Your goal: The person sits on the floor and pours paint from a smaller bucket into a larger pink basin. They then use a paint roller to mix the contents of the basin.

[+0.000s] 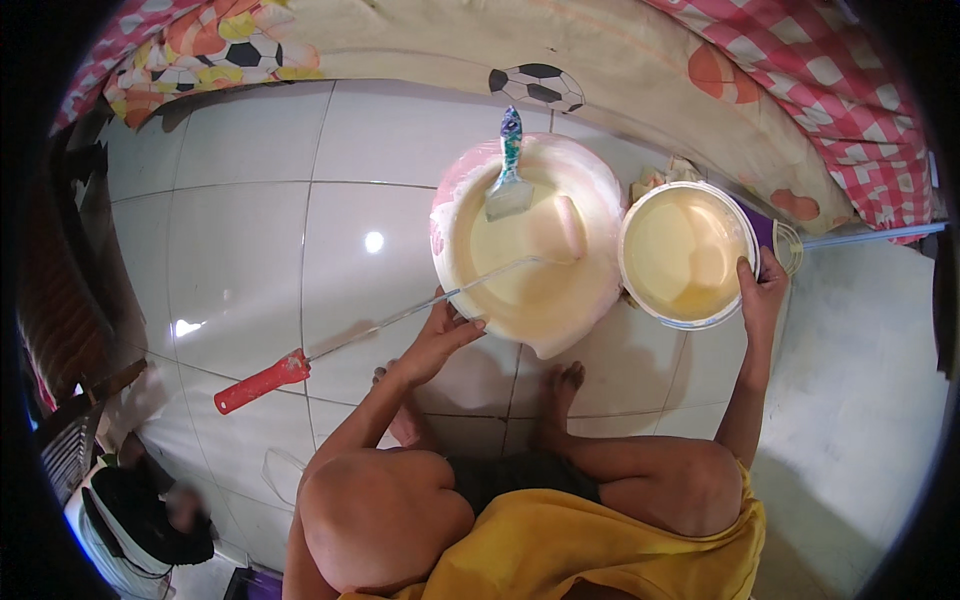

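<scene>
A pinkish-white basin [472, 335] with cream-coloured paint in it stands on the tiles in front of me. My left hand [440, 345] is at its near left side, fingers spread against or close to the outer wall. A paint roller [262, 388] with a red handle lies across the rim, its pale roller head inside. On the far rim rests a flat paintbrush [511, 195] with a blue-green stained handle. To the right, my right hand [763, 290] grips the rim of a round bucket [690, 325] with cream paint inside, thumb over the edge.
White floor tiles [240, 240] surround the basin. Behind it hangs cloth [420, 45] with a football print, beside red checked fabric [800, 60]. A blue stick [870, 237] extends right of the bucket. Another person [150, 510] is at lower left, near dark furniture [75, 290].
</scene>
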### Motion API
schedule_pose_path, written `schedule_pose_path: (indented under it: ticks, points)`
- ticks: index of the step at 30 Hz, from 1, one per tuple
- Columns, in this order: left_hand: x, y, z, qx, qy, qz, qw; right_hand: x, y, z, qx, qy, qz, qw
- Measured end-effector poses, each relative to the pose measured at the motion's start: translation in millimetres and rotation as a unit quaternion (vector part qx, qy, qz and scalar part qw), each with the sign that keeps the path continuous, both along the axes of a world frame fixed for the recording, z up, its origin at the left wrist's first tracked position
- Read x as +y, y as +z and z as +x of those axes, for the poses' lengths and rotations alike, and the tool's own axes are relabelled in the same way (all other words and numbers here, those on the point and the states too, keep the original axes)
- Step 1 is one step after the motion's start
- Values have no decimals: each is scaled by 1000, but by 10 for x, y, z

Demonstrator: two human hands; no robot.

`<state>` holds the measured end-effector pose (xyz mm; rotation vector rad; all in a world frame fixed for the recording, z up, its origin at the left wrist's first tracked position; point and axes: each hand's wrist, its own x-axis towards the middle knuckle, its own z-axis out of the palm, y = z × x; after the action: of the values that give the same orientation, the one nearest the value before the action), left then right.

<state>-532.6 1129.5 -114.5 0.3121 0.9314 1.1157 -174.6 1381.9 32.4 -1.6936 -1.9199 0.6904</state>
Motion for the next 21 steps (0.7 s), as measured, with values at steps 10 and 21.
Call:
schedule_pose_path:
  ticks: [10,21]
  points:
    - [-18,-3,-6,-41,4,-7,999,-349,288,-772,-7,80,59,995]
    - [-27,18,-5,-48,0,-4,999,-436,370,-1037,-31,101,32,994]
